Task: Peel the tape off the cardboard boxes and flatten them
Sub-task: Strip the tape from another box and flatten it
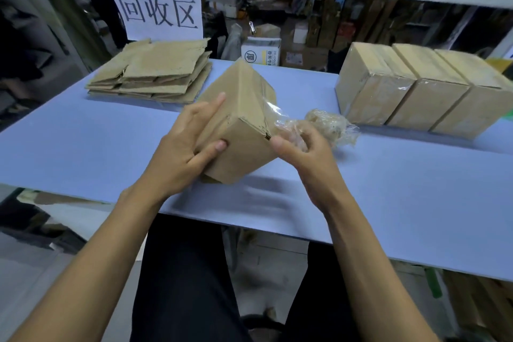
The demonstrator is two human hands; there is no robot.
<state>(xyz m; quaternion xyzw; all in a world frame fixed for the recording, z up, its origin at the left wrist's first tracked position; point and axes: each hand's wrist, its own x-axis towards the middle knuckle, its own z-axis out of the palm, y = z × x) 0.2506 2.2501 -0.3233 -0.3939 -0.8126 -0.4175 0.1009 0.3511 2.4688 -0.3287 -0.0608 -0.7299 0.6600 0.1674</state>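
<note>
The left hand (186,144) grips a tilted brown cardboard box (241,130) with fingers spread; the right hand (299,153) pinches clear peeled tape (280,116) at its right corner, above the pale blue table (83,147).

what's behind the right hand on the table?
A ball of crumpled tape lies on the table just beyond the right hand, which pulls a clear tape strip. The ball's near side is hidden.

Bench (83,147): flat pale-blue top. Far left corner: stack of flattened cardboard (155,72), several layers, lying flat. Far right edge: three sealed cardboard boxes (424,86) side by side, touching. Just beside them, toward the middle: wad of crumpled clear tape (330,123). Centre: tilted box (238,125), lower corner near the bench; contact cannot be told.
</note>
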